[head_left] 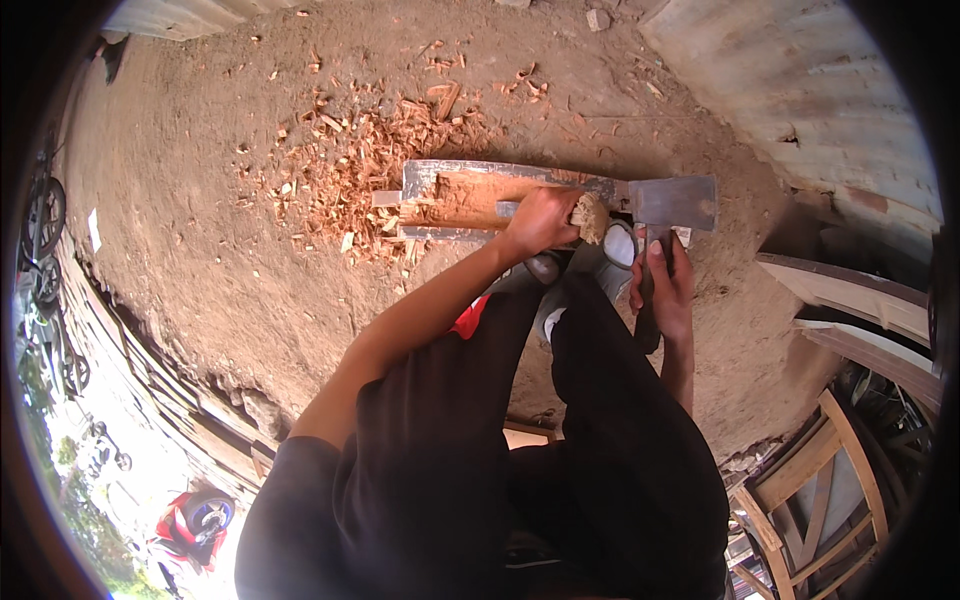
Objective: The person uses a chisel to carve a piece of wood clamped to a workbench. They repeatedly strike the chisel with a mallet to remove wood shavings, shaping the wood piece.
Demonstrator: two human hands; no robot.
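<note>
In front of my feet lies a long reddish wooden block (470, 195) with worn, dark-edged sides. My left hand (540, 220) is closed around a piece of wood (590, 219) with a rough, pale end, above the block's right part. The rest of that piece is hidden by my fingers. On the right, my right hand (668, 285) grips the dark handle of a hatchet. The hatchet's broad grey metal head (680, 202) points away from me at the block's right end. Whether the head touches the block I cannot tell.
Wood chips (370, 150) are scattered over the dirt floor (200, 190) around the block's left end. Corrugated metal sheets (800, 90) stand at the far right. A wooden frame (825, 460) and boards lie nearer right. A red motorcycle (190, 530) is at the lower left.
</note>
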